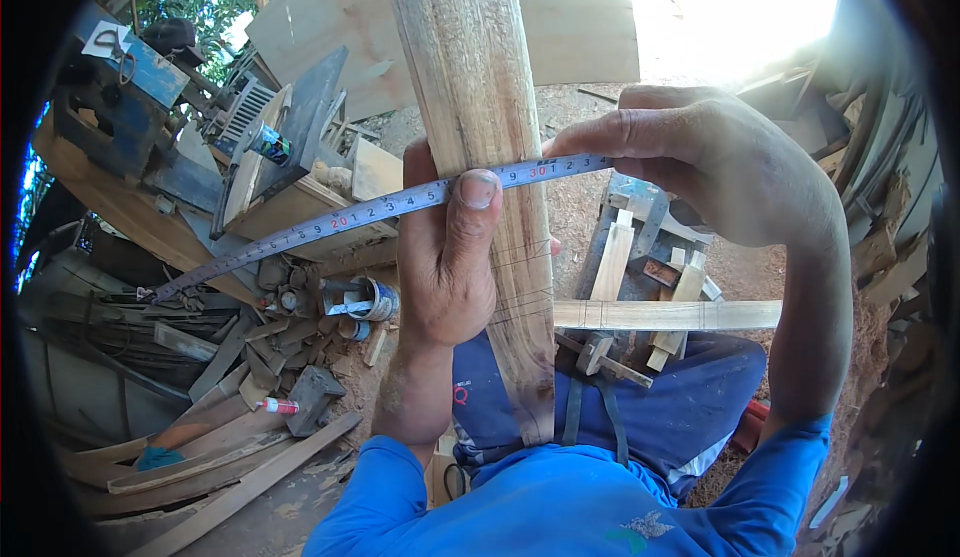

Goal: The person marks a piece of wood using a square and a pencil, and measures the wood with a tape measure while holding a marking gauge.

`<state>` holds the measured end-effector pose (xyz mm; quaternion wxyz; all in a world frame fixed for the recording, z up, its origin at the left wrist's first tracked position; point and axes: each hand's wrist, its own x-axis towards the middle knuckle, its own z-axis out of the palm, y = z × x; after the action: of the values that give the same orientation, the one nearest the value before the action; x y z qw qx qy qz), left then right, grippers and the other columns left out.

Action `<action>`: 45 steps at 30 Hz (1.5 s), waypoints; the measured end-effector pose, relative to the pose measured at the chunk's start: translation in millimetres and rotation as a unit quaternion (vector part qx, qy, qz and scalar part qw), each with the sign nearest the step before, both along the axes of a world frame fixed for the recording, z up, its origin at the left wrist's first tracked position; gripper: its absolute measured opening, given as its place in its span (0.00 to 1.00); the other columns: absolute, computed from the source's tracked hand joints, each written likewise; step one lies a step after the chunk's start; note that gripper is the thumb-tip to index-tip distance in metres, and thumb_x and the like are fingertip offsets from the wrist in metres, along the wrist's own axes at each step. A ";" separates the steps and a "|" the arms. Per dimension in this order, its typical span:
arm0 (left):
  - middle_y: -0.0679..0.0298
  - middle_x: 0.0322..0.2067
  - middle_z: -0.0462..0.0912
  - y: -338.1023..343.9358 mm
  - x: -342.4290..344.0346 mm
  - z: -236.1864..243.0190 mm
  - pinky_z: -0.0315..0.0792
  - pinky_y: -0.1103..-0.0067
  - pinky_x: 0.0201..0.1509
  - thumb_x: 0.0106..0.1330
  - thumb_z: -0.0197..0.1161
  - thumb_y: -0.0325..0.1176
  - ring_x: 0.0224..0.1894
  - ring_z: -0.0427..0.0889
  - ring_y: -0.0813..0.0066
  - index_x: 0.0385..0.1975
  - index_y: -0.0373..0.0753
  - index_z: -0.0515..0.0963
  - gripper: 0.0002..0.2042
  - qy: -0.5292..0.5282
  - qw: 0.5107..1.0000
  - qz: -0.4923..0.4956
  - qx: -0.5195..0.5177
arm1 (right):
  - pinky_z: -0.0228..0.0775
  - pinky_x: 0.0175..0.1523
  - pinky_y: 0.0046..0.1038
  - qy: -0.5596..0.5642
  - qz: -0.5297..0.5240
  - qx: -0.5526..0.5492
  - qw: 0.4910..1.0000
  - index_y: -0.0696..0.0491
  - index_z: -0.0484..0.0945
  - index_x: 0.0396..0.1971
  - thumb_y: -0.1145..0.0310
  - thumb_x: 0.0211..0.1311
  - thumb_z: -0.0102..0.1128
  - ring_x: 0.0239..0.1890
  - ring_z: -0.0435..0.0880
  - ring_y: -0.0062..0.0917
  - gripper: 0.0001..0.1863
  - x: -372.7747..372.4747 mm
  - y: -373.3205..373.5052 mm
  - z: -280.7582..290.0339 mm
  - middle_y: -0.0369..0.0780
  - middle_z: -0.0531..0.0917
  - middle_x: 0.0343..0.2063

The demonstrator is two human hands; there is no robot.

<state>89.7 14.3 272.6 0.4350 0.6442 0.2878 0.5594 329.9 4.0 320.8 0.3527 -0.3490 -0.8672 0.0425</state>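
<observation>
An upright-running wooden plank [470, 67] with faint pencil lines lies in front of my body. My left hand [447, 267] wraps round it, its thumb pressing a silver-grey measuring tape [385, 208] flat across the wood. The tape stretches diagonally from the lower left to the plank's right side. My right hand [680, 152] has its fingers closed on the tape at that side, partly hiding whatever lies under them. A narrower pale batten [660, 314] crosses behind the plank over my lap, above a bench [628, 227] with short wood pieces and metal parts on it.
A blue-grey machine [150, 87] and wooden boxes stand at the left. Below them lie paint cans [375, 299], a small tube [281, 406] and piles of offcuts [190, 462]. Plywood sheets [580, 27] lean at the back. More timber [875, 267] fills the right edge.
</observation>
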 end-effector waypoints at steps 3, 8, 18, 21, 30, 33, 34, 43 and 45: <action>0.49 0.30 0.84 -1.4 -0.4 1.2 0.86 0.71 0.31 0.82 0.45 0.53 0.26 0.88 0.64 0.49 0.25 0.75 0.29 0.002 1.000 0.002 0.002 | 0.71 0.36 0.39 0.003 0.004 -0.005 1.000 0.43 0.86 0.56 0.75 0.65 0.63 0.29 0.80 0.29 0.20 -0.6 0.8 0.1 0.39 0.79 0.29; 0.49 0.30 0.84 -1.9 -0.6 0.6 0.85 0.71 0.30 0.82 0.44 0.53 0.25 0.88 0.64 0.48 0.25 0.74 0.29 0.012 1.000 0.011 0.010 | 0.73 0.37 0.38 -0.011 -0.010 -0.014 1.000 0.41 0.85 0.57 0.75 0.66 0.63 0.30 0.81 0.28 0.21 -0.4 -3.8 4.8 0.38 0.80 0.29; 0.48 0.31 0.83 -3.4 2.1 2.4 0.85 0.70 0.30 0.81 0.47 0.52 0.26 0.88 0.63 0.51 0.24 0.72 0.28 0.007 1.000 -0.006 0.004 | 0.77 0.37 0.35 -0.022 -0.017 -0.018 0.999 0.38 0.84 0.59 0.74 0.67 0.62 0.32 0.83 0.26 0.23 3.7 -5.4 3.6 0.37 0.82 0.31; 0.48 0.31 0.83 -4.5 4.9 2.1 0.86 0.70 0.30 0.81 0.48 0.51 0.26 0.88 0.63 0.53 0.24 0.71 0.28 -0.002 1.000 0.000 0.005 | 0.77 0.38 0.36 -0.027 -0.022 -0.022 0.999 0.38 0.84 0.59 0.74 0.67 0.61 0.33 0.83 0.27 0.23 4.2 -5.5 3.4 0.38 0.83 0.32; 0.48 0.31 0.83 -2.5 4.1 2.1 0.86 0.70 0.31 0.81 0.48 0.51 0.27 0.88 0.64 0.55 0.25 0.70 0.27 0.009 1.000 -0.006 0.017 | 0.77 0.41 0.36 -0.025 -0.021 -0.027 0.999 0.38 0.84 0.60 0.74 0.67 0.61 0.34 0.84 0.27 0.23 5.4 -6.0 3.3 0.38 0.83 0.33; 0.48 0.31 0.83 -2.0 3.2 1.6 0.86 0.70 0.31 0.81 0.48 0.52 0.27 0.88 0.64 0.55 0.25 0.70 0.28 0.014 1.000 -0.002 0.017 | 0.78 0.40 0.35 -0.029 -0.025 -0.034 0.999 0.38 0.83 0.60 0.74 0.66 0.61 0.34 0.84 0.27 0.24 4.1 -4.7 2.6 0.38 0.83 0.33; 0.48 0.31 0.83 -1.7 2.5 0.7 0.86 0.70 0.31 0.81 0.48 0.52 0.27 0.88 0.64 0.55 0.25 0.70 0.28 0.015 1.000 -0.002 0.015 | 0.78 0.40 0.35 -0.031 -0.026 -0.037 0.999 0.38 0.83 0.60 0.74 0.66 0.61 0.34 0.84 0.27 0.24 3.1 -3.9 2.0 0.38 0.83 0.33; 0.49 0.31 0.83 -1.5 6.3 2.8 0.86 0.71 0.30 0.81 0.48 0.53 0.26 0.88 0.64 0.53 0.26 0.71 0.28 0.026 0.999 0.005 0.020 | 0.81 0.45 0.36 -0.031 -0.019 -0.047 0.998 0.41 0.83 0.60 0.76 0.66 0.61 0.39 0.87 0.31 0.24 7.6 -1.5 2.5 0.40 0.86 0.37; 0.49 0.31 0.83 -3.9 8.2 5.7 0.85 0.71 0.29 0.81 0.48 0.53 0.26 0.88 0.64 0.53 0.26 0.71 0.28 0.029 0.999 0.016 0.013 | 0.82 0.48 0.36 -0.014 -0.002 -0.048 0.999 0.43 0.83 0.60 0.76 0.66 0.60 0.42 0.88 0.33 0.23 7.8 2.8 -1.7 0.42 0.87 0.40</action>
<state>97.8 10.4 278.3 0.4094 0.6609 0.3033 0.5509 337.7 6.8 319.1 0.3231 -0.3675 -0.8686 0.0782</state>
